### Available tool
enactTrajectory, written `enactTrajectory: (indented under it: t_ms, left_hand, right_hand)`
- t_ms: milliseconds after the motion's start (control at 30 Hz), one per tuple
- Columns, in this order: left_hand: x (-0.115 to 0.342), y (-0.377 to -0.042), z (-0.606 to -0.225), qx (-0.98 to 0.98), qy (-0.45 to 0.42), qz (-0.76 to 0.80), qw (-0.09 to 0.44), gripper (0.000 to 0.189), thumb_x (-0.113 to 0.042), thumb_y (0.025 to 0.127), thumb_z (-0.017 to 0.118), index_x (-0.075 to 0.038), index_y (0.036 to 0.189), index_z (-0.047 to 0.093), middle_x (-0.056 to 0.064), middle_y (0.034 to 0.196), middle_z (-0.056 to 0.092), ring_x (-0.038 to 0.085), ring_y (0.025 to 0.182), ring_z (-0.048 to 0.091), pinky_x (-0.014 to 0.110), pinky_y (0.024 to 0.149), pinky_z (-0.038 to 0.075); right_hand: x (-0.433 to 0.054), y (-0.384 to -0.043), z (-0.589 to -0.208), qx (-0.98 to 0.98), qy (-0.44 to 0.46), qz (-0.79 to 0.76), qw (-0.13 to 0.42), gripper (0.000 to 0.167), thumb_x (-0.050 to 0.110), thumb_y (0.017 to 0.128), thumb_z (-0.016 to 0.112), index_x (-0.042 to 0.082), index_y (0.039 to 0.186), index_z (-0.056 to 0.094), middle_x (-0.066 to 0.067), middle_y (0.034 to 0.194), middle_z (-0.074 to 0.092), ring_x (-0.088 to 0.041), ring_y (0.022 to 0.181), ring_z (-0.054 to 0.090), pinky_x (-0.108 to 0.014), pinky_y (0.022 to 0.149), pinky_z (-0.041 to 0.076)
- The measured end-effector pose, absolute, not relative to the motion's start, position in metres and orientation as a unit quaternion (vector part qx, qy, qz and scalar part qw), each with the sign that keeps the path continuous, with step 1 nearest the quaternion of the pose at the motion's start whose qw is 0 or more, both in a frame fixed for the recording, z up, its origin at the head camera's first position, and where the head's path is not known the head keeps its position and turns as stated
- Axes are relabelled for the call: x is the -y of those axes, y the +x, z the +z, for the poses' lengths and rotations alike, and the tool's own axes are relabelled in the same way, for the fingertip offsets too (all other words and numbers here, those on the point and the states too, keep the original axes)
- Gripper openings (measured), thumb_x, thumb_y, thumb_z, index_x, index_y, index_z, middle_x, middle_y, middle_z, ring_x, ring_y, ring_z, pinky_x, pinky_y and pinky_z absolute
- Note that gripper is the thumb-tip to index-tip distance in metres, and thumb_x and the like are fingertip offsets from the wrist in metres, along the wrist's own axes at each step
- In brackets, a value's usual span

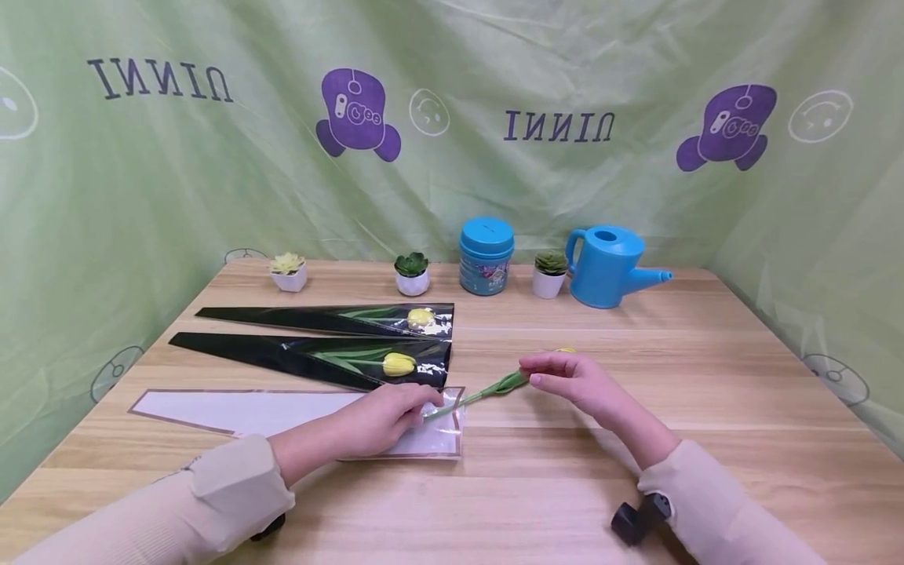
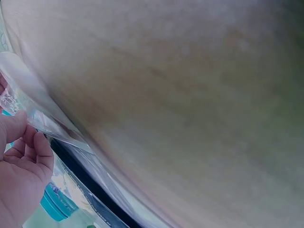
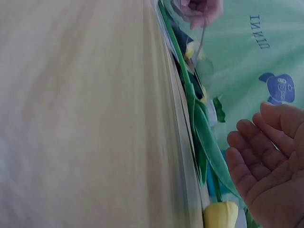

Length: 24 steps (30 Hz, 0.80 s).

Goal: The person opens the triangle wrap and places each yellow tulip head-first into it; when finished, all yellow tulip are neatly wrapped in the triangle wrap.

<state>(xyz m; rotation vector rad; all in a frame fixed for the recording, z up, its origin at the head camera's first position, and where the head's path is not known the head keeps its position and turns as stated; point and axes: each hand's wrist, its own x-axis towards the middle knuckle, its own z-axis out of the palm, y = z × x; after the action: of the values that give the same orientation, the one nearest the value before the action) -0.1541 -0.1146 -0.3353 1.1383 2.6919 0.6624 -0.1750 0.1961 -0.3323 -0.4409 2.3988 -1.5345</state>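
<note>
My left hand (image 1: 381,420) pinches the upper film at the wide end of a white, brown-edged clear flower sleeve (image 1: 254,408). In the left wrist view, thumb and fingers hold the lifted film (image 2: 35,92). A yellow tulip with a green stem (image 1: 487,391) lies with its stem end in the sleeve's mouth and its bloom to the right. Over the bloom end hovers my right hand (image 1: 568,378), fingers loosely bent. The right wrist view shows that hand apart from the tulip's leaves and yellow bloom (image 3: 220,215), holding nothing.
Two black sleeves (image 1: 240,344), each with a yellow tulip (image 1: 399,364), lie beyond the white one. Along the back stand small potted plants (image 1: 412,275), a blue lidded tub (image 1: 486,257) and a blue watering can (image 1: 606,267). A green curtain (image 1: 452,180) hangs behind the table.
</note>
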Motion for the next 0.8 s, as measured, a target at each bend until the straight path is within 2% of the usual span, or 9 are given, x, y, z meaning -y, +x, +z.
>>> enactTrajectory:
  t_ms: [133,333,533,700,800]
  left_hand:
    - [0.115,-0.154,-0.335,-0.896,0.378,0.221,0.078,0.027,-0.004,0.091,0.054,-0.014,0.116,0.057,-0.007,0.084,0.051,0.011,0.084,0.048,0.028,0.077,0.043]
    - [0.115,-0.154,-0.334,-0.895,0.377,0.222,0.084,0.027,-0.004,0.091,0.054,-0.014,0.116,0.056,-0.007,0.080,0.048,0.011,0.082,0.048,0.027,0.075,0.042]
    - [0.114,-0.154,-0.334,-0.897,0.371,0.222,0.093,0.027,-0.004,0.092,0.053,-0.014,0.117,0.056,-0.007,0.078,0.046,0.011,0.082,0.048,0.026,0.073,0.041]
    - [0.114,-0.154,-0.334,-0.899,0.369,0.218,0.093,0.028,-0.004,0.092,0.053,-0.013,0.118,0.056,-0.006,0.080,0.048,0.011,0.083,0.048,0.027,0.074,0.042]
    - [0.114,-0.153,-0.334,-0.900,0.367,0.219,0.085,0.028,-0.004,0.092,0.053,-0.013,0.118,0.056,-0.004,0.089,0.055,0.011,0.086,0.050,0.029,0.077,0.044]
  right_hand:
    - [-0.199,-0.181,-0.333,-0.845,-0.161,-0.495,0.123,0.042,0.024,0.090,0.061,0.001,0.124,0.057,-0.014,0.122,0.060,-0.027,0.113,0.053,-0.039,0.093,0.045]
    - [-0.194,-0.192,-0.337,-0.871,-0.173,-0.448,0.106,0.037,0.023,0.089,0.062,0.007,0.122,0.060,-0.009,0.121,0.061,-0.025,0.113,0.054,-0.043,0.095,0.043]
    - [-0.186,-0.201,-0.340,-0.881,-0.198,-0.421,0.088,0.035,0.020,0.088,0.063,0.006,0.120,0.062,-0.010,0.118,0.062,-0.026,0.111,0.055,-0.046,0.095,0.041]
    - [-0.178,-0.208,-0.344,-0.886,-0.204,-0.407,0.087,0.032,0.015,0.086,0.064,0.008,0.117,0.064,-0.010,0.117,0.063,-0.027,0.112,0.054,-0.045,0.096,0.041]
    - [-0.174,-0.211,-0.347,-0.894,-0.210,-0.388,0.080,0.031,0.011,0.084,0.066,0.009,0.115,0.066,-0.009,0.117,0.063,-0.028,0.113,0.054,-0.045,0.097,0.041]
